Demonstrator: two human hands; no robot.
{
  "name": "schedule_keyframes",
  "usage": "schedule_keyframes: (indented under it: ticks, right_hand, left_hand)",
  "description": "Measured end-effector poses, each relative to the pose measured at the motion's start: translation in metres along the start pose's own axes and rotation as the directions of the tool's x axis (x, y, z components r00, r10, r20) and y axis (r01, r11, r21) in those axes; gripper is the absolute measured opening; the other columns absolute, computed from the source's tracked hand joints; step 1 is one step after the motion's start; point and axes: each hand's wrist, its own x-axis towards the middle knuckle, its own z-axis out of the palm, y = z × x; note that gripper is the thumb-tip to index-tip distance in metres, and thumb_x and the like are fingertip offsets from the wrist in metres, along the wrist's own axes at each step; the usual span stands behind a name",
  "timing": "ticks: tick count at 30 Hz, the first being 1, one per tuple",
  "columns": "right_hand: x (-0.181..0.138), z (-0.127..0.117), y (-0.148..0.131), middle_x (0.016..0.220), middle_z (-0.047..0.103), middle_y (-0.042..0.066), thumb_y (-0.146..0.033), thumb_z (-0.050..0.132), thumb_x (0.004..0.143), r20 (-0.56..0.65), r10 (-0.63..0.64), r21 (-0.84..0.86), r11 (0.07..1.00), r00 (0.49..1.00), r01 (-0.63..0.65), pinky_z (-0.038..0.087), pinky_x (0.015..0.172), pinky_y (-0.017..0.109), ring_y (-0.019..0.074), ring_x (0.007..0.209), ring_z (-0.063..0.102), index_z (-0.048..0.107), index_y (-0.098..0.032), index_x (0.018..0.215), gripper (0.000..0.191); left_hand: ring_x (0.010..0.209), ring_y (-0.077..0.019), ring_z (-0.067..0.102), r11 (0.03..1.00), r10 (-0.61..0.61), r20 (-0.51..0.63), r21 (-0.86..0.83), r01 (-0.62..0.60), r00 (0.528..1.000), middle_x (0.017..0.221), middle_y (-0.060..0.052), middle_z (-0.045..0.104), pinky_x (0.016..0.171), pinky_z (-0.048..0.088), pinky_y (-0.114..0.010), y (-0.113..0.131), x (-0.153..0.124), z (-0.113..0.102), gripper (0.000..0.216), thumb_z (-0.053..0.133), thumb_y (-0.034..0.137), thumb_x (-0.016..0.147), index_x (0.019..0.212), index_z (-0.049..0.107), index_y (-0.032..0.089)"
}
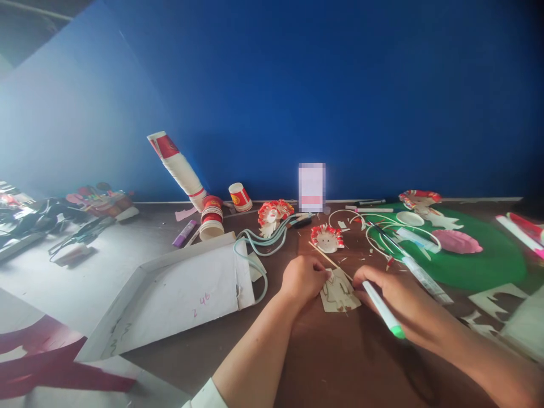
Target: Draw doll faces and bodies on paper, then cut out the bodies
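**Both hands at the paper cutout, front centre of the desk**

Your left hand (pixel 304 277) sits knuckles-up at the upper left edge of the paper cutout (pixel 339 293); the fingers curl down onto it; whether they pinch the edge or only press it flat cannot be told from this view. Your right hand (pixel 397 300) is closed around a white marker (pixel 382 309); its green end points back toward you, and its tip is hidden under the fingers at the cutout's right edge. The two hands are apart, with the cutout between them.

The cutout lies flat on the brown desk (pixel 340 362), pale and with a notched lower edge; a thin stick (pixel 323 255) runs slantwise from behind your left hand toward a small paper face with red fringe (pixel 327 238), just beyond the cutout.

Surroundings, left to right: a white cardboard tray (pixel 178 294) with pink writing, near your left forearm; a purple glue stick (pixel 184 233); a leaning stack of paper cups (pixel 178 167) against the blue wall (pixel 297 85); an upturned cup (pixel 211 218); a second fringed face (pixel 272 214). To the right, a round green sheet (pixel 488 263) carries a pink paper piece (pixel 457 241); a clear glue pen (pixel 420 275) lies at its near edge.
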Motion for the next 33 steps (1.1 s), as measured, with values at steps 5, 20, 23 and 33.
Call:
schedule_keyframes:
  ticks: [5, 20, 23, 33]
  right_hand:
    - [0.001, 0.005, -0.005, 0.06, 0.07, -0.003, -0.022, 0.05, 0.085, 0.029, 0.018, -0.045, 0.999, 0.999, -0.017, 0.036, 0.055, 0.026, 0.0171, 0.054, 0.063, 0.066, -0.028, 0.085, 0.017]
    - [0.003, 0.007, -0.003, 0.071, 0.075, -0.003, -0.015, 0.052, 0.079, 0.034, -0.03, -0.074, 0.997, 0.999, 0.033, 0.04, 0.06, 0.025, 0.0184, 0.064, 0.07, 0.065, -0.029, 0.085, 0.021]
    - [0.004, 0.01, 0.002, 0.078, 0.077, -0.002, -0.015, 0.051, 0.079, 0.026, -0.064, -0.08, 0.995, 0.998, 0.066, 0.041, 0.062, 0.026, 0.019, 0.069, 0.072, 0.065, -0.029, 0.087, 0.022]
    - [0.004, 0.0, -0.001, 0.083, 0.078, -0.002, -0.022, 0.054, 0.084, 0.003, -0.025, -0.102, 0.994, 1.0, 0.025, 0.044, 0.061, 0.028, 0.0211, 0.073, 0.073, 0.069, -0.031, 0.091, 0.018]
  left_hand:
    - [0.072, -0.0167, 0.062, 1.0, 0.009, -0.007, -0.001, -0.009, 1.0, 0.074, -0.002, 0.072, 0.067, 0.043, -0.026, -0.001, 0.0, 0.0, 0.013, 0.072, 0.034, 0.077, 0.078, 0.078, 0.022]
    - [0.079, -0.017, 0.064, 0.986, 0.147, -0.039, 0.089, -0.143, 0.988, 0.085, -0.002, 0.074, 0.073, 0.046, -0.026, -0.003, -0.001, 0.005, 0.008, 0.072, 0.03, 0.081, 0.082, 0.077, 0.024]
    - [0.083, -0.018, 0.065, 0.98, 0.166, -0.042, 0.117, -0.16, 0.985, 0.09, -0.002, 0.074, 0.076, 0.046, -0.026, -0.003, -0.002, 0.005, 0.01, 0.072, 0.032, 0.082, 0.084, 0.076, 0.024]
    - [0.088, -0.0185, 0.063, 0.977, 0.168, -0.079, 0.146, -0.156, 0.983, 0.097, -0.002, 0.07, 0.078, 0.046, -0.027, -0.002, -0.005, 0.006, 0.01, 0.075, 0.031, 0.08, 0.083, 0.071, 0.022]
